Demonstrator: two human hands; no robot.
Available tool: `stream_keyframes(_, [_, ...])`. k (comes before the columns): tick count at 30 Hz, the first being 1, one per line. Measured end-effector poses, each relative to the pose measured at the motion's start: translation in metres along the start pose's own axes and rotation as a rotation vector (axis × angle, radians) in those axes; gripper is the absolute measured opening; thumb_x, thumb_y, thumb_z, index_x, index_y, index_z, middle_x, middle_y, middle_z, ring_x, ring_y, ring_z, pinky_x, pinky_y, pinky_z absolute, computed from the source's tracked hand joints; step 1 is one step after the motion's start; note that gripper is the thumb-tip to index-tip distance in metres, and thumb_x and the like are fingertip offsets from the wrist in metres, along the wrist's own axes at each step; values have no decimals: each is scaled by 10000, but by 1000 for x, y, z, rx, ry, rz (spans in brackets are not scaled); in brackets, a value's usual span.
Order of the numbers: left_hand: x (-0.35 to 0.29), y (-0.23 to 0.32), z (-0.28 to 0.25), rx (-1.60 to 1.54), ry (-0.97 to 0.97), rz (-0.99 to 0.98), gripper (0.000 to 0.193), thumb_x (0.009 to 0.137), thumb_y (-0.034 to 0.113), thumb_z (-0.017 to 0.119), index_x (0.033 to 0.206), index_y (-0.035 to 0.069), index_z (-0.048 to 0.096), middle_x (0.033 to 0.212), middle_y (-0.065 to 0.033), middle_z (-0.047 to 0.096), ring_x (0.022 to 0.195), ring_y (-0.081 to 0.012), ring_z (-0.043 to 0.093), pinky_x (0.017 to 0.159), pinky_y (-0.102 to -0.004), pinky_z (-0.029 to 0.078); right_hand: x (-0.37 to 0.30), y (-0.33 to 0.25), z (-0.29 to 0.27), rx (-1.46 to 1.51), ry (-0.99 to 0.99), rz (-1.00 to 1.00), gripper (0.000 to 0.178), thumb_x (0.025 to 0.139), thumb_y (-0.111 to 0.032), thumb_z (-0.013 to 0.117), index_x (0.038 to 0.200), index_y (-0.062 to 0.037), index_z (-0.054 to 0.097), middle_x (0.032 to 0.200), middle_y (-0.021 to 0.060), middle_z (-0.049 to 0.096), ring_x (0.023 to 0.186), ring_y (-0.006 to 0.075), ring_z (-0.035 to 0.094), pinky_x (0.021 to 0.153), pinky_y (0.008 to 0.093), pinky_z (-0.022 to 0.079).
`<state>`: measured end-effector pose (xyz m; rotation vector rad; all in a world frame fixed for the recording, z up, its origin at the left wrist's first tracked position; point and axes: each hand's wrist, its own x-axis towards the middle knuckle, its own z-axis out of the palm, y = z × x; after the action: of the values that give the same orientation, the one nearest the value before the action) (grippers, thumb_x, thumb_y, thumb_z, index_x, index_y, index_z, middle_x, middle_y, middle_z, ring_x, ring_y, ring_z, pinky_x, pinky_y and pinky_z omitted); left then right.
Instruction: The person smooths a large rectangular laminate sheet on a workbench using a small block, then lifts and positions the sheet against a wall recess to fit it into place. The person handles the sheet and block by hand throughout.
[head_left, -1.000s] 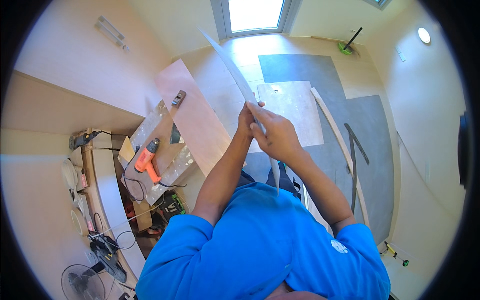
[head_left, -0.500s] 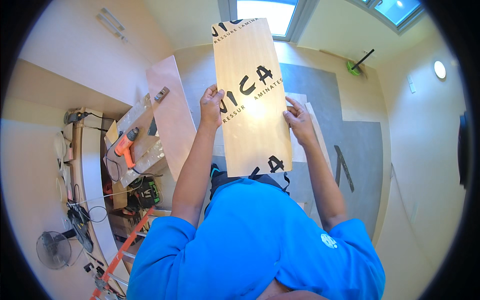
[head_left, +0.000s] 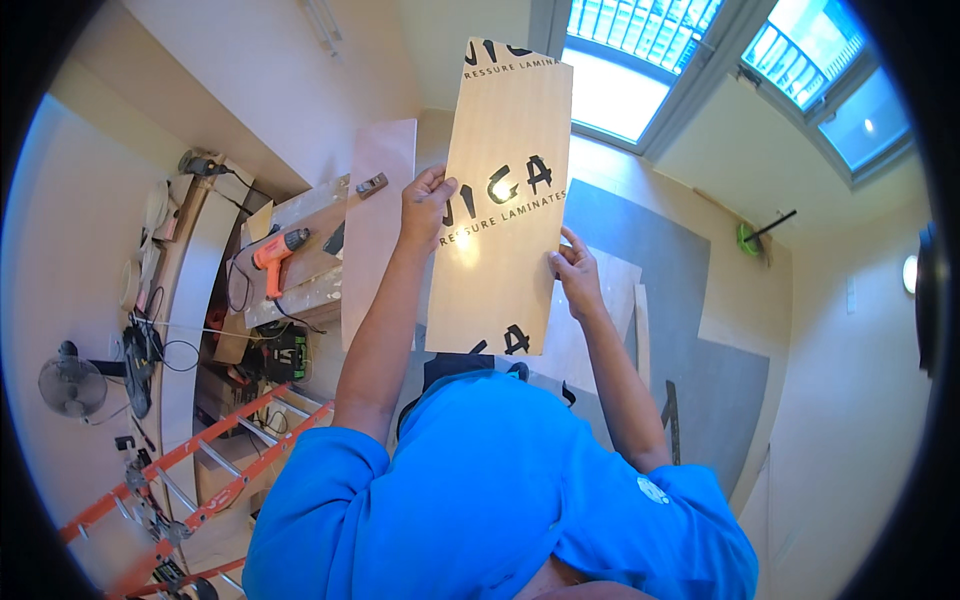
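A long, pale tan laminate sheet (head_left: pixel 500 270) with black printing is held up in front of my chest, its long sides running away from me. My left hand (head_left: pixel 425 205) grips its left edge, thumb on the printed face and fingers behind. On the opposite edge, lower down, my right hand (head_left: pixel 577 272) pinches the sheet between thumb and fingers. To the left, a pinkish board (head_left: pixel 378 240) lies on a work surface, with a small hand plane (head_left: pixel 371 185) on it.
An orange heat gun (head_left: pixel 272 255) rests on the bench at left. An orange ladder (head_left: pixel 215 455) stands at lower left, near a fan (head_left: pixel 73 385). Another pale board (head_left: pixel 600 315) lies on the grey floor covering (head_left: pixel 655 240). A green broom (head_left: pixel 750 238) leans far right.
My body and view have turned leftward-to-right, so the window shows more and the ladder has come further into sight. The sheet now tilts the other way, still in both hands.
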<state>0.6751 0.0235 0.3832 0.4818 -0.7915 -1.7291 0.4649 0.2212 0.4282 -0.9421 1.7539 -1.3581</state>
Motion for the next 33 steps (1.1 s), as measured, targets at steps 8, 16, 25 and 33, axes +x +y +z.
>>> stream_keyframes(8, [35, -8, -57, -38, -31, 104, 374, 997, -33, 628, 1370, -58, 627, 1222, -136, 746, 1067, -168, 722, 947, -281, 571, 63, 26, 36, 16, -135, -45, 560, 1038, -84, 619, 1562, -19, 432, 1143, 97, 745, 955, 134, 678, 849, 313, 557])
stream_keyframes(16, [123, 25, -120, 116, -13, 193, 274, 930, -35, 731, 1203, -34, 743, 1249, -120, 730, 1088, -169, 692, 957, -300, 544, 266, -30, 120, -260, -165, -20, 533, 1011, -248, 707, 1472, -37, 542, 1204, 74, 715, 1005, 154, 640, 805, 322, 518])
stream_keyframes(25, [168, 73, -179, 650, 235, 645, 267, 898, -118, 686, 1079, 45, 796, 1024, -26, 640, 869, -113, 532, 767, -239, 464, 343, -82, 212, 115, -555, -68, 553, 1125, -321, 470, 1562, 19, 473, 1606, 160, 492, 1450, 239, 508, 1219, 375, 395])
stream_keyframes(33, [197, 57, -224, 128, 542, 420, 284, 969, -68, 579, 1186, 16, 741, 1098, -25, 693, 822, -69, 571, 717, -222, 464, 435, -98, 298, 212, -957, 187, 685, 1036, -19, 571, 1653, 5, 275, 1604, 173, 476, 1387, 226, 565, 1144, 369, 487])
